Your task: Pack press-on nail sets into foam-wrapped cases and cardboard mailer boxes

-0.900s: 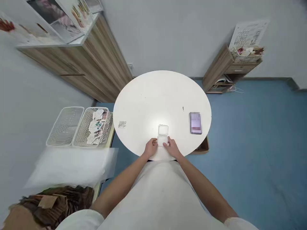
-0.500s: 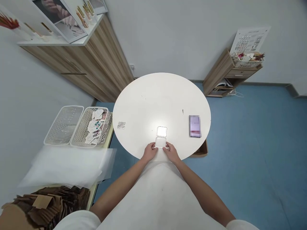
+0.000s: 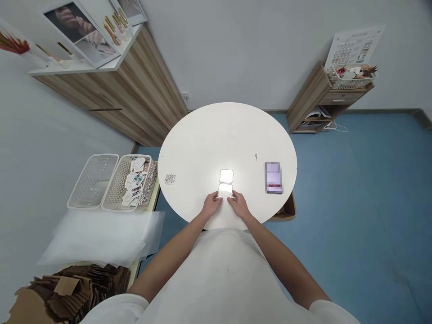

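On the desk (image 3: 222, 130), the open clear case (image 3: 225, 191) is grasped by the left hand (image 3: 211, 203) and right hand (image 3: 238, 203), its inside lost in glare! Leftward, loose cards (image 3: 134, 182) are held in a white basket (image 3: 114, 191).

The tabletop (image 3: 232, 130) leaves passage between two obstacles, case (image 3: 226, 190) and phone (image 3: 273, 178).

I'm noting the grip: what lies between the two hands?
In the head view, the near half of the small open case lies between the left hand and the right hand, one at each side.
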